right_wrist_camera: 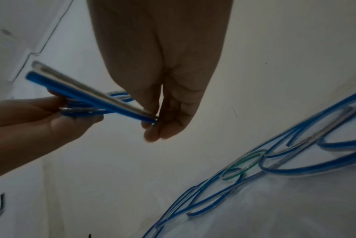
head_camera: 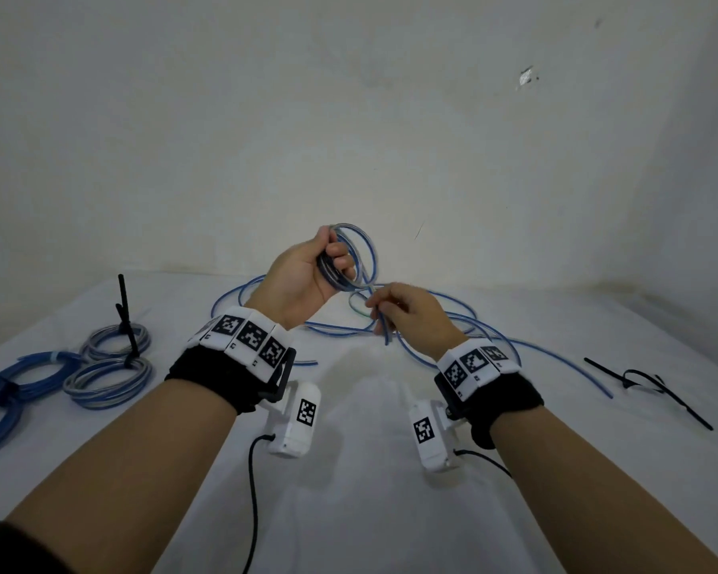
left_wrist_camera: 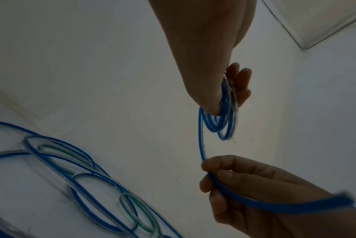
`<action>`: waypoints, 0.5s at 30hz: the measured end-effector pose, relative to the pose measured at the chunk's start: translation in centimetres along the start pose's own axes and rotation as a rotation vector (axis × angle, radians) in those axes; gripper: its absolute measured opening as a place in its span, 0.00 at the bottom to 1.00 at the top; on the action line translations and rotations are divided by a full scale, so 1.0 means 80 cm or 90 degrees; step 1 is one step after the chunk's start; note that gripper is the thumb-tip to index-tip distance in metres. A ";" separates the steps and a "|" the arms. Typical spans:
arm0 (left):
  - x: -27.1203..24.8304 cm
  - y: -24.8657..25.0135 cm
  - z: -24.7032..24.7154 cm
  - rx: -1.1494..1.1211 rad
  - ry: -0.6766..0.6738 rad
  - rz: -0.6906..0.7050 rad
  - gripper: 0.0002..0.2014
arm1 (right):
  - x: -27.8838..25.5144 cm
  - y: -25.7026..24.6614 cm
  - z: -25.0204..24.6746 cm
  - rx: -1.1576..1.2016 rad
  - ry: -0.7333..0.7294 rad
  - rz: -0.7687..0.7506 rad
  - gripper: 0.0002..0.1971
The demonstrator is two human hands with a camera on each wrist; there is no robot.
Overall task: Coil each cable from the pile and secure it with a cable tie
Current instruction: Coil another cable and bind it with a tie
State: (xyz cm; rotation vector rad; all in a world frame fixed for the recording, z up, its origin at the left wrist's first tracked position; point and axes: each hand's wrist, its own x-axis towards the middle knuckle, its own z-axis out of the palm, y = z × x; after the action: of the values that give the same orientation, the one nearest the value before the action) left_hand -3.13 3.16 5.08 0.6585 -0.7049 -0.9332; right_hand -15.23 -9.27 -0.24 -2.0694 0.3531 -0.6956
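My left hand [head_camera: 307, 279] is raised above the table and grips a small coil of blue and clear cable [head_camera: 359, 252]; the same coil [left_wrist_camera: 221, 124] hangs from its fingers in the left wrist view. The coil's loose tail [head_camera: 385, 329] runs down to my right hand [head_camera: 407, 312], which pinches it just below and to the right of the coil. In the right wrist view the tail [right_wrist_camera: 95, 95] sticks out leftward from the right hand's fingertips [right_wrist_camera: 152, 128]. A pile of loose blue cables [head_camera: 452, 321] lies on the white table behind both hands.
Three tied coils [head_camera: 108, 383] lie at the table's left edge, one with a black tie [head_camera: 125, 312] standing upright. Loose black cable ties [head_camera: 647, 387] lie at the right. A white wall [head_camera: 349, 118] stands close behind the table [head_camera: 361, 511].
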 end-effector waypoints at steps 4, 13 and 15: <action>0.008 0.003 -0.005 -0.003 0.086 0.057 0.15 | -0.006 -0.004 0.007 0.047 -0.067 -0.027 0.15; -0.002 -0.024 -0.004 0.370 0.103 0.088 0.11 | -0.016 -0.034 0.024 0.062 0.075 -0.166 0.07; -0.003 -0.031 -0.008 0.446 0.104 0.074 0.08 | -0.015 -0.043 0.025 0.084 0.092 -0.177 0.08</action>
State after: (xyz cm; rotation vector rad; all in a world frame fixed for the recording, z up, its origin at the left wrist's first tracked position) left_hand -3.95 2.38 2.76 1.2783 -0.9172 -0.5012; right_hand -15.05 -5.39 1.29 -1.9665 0.0958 -1.0116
